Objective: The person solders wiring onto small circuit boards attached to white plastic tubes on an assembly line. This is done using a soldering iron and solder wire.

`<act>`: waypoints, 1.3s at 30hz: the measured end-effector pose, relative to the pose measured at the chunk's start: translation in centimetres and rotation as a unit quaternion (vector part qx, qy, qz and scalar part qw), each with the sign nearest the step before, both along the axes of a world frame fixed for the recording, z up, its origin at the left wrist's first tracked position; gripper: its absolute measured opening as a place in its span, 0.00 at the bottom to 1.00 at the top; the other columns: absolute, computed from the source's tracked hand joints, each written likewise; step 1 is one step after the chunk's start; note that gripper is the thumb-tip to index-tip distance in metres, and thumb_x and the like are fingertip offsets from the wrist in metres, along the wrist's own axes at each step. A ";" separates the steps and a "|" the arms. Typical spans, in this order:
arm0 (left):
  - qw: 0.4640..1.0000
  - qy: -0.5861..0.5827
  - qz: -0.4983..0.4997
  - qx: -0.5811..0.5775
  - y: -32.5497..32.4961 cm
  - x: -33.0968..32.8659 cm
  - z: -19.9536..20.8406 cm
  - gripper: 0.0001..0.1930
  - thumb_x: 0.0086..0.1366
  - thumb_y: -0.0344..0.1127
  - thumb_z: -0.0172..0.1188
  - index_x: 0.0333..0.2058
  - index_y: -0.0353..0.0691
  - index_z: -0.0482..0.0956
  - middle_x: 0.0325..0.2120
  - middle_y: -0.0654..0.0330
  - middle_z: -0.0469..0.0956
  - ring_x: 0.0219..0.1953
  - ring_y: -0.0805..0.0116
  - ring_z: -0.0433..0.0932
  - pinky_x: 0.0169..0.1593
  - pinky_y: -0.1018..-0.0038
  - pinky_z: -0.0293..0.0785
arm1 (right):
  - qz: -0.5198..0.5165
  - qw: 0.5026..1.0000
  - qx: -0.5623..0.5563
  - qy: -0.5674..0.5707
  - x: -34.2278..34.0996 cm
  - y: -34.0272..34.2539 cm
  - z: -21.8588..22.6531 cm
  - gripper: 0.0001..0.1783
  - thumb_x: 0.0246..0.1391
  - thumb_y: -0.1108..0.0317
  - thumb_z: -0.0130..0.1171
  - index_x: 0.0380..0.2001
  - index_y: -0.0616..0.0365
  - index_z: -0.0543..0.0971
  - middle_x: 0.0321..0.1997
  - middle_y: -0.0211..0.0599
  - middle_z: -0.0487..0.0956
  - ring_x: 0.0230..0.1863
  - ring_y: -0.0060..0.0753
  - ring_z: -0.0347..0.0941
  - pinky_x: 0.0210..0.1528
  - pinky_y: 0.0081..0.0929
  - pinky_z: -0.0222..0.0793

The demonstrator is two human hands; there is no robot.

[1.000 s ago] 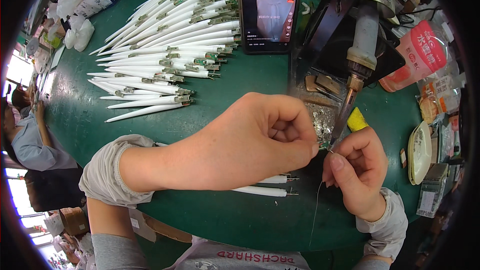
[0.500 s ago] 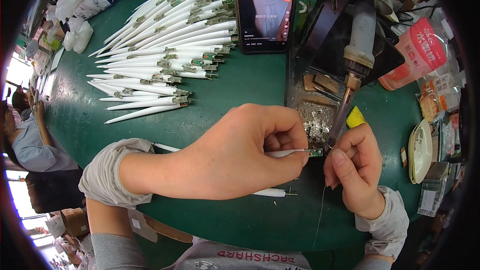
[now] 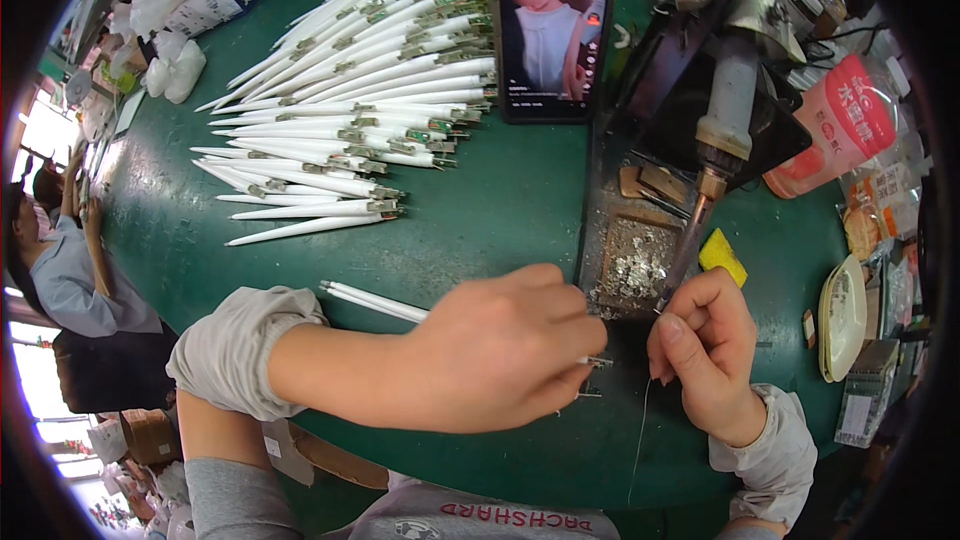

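My left hand (image 3: 500, 355) is closed, palm down, over white stylus-like pens (image 3: 375, 301) lying on the green table. Two pen bodies stick out side by side to its left, and metal ends (image 3: 592, 393) show past its fingers at the right. The fingers hide how it grips them. My right hand (image 3: 708, 355) pinches a thin solder wire (image 3: 642, 440), which hangs down toward the table's near edge. Just above those fingertips is the tip of a soldering iron (image 3: 712, 180) held in a stand, pointing down.
Many white pens (image 3: 350, 105) with bare green circuit boards lie fanned out at the far left. A phone (image 3: 552, 35) stands upright behind. Under the iron is a solder-splashed tray (image 3: 640, 265), with a yellow sponge (image 3: 722, 257) beside it. A pink-labelled jar (image 3: 835, 130) and pale dish (image 3: 845, 320) stand right.
My left hand has moved down and away from the iron's tip, taking the pen with the circuit board to the pen on the table. My right hand stays nearly still with the wire.
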State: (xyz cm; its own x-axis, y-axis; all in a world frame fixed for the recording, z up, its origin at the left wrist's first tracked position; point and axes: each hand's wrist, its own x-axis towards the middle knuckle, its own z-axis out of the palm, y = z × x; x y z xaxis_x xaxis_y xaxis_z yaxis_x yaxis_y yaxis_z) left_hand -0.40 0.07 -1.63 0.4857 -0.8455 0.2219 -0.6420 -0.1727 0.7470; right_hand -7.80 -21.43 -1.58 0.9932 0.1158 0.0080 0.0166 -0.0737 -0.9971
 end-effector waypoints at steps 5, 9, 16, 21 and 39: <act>0.988 -0.151 0.000 0.028 0.1 0.1 1.0 0.11 0.47 0.34 0.66 0.28 0.41 0.74 0.29 0.60 0.68 0.32 0.61 0.70 0.33 0.68 0.68 | -0.005 1.000 -0.005 0.001 -0.1 0.1 0.0 0.07 0.60 0.72 0.51 0.33 0.62 0.64 0.18 0.30 0.72 0.18 0.13 0.65 0.20 0.12 0.57; 0.883 -0.386 0.122 0.237 1.6 3.0 2.8 0.06 0.47 0.33 0.58 0.23 0.41 0.70 0.24 0.60 0.65 0.31 0.63 0.68 0.35 0.69 0.65 | -0.004 1.000 -0.010 0.002 -0.1 0.1 -0.3 0.07 0.60 0.72 0.52 0.33 0.62 0.65 0.18 0.30 0.72 0.18 0.13 0.66 0.19 0.12 0.57; 0.755 -0.500 0.194 0.378 3.3 6.8 1.5 0.02 0.45 0.30 0.58 0.20 0.42 0.75 0.23 0.63 0.70 0.35 0.66 0.70 0.34 0.74 0.64 | 0.002 1.000 -0.026 0.006 -0.1 0.1 -0.5 0.07 0.59 0.73 0.53 0.32 0.62 0.66 0.17 0.28 0.71 0.17 0.12 0.66 0.19 0.12 0.56; 0.916 -0.354 0.089 0.168 2.5 6.0 2.0 0.07 0.47 0.29 0.59 0.26 0.39 0.72 0.27 0.58 0.69 0.32 0.60 0.71 0.36 0.69 0.68 | -0.006 1.000 -0.028 -0.004 -0.4 0.1 -0.5 0.08 0.57 0.74 0.56 0.33 0.62 0.67 0.18 0.28 0.72 0.18 0.12 0.66 0.20 0.11 0.58; 0.979 0.188 -0.068 0.043 -0.3 1.9 4.2 0.09 0.60 0.31 0.61 0.37 0.33 0.76 0.30 0.54 0.76 0.33 0.60 0.77 0.35 0.71 0.73 | 0.021 0.991 -0.043 -0.121 -0.7 0.3 0.8 0.11 0.44 0.79 0.63 0.33 0.64 0.76 0.25 0.31 0.77 0.17 0.13 0.68 0.20 0.11 0.61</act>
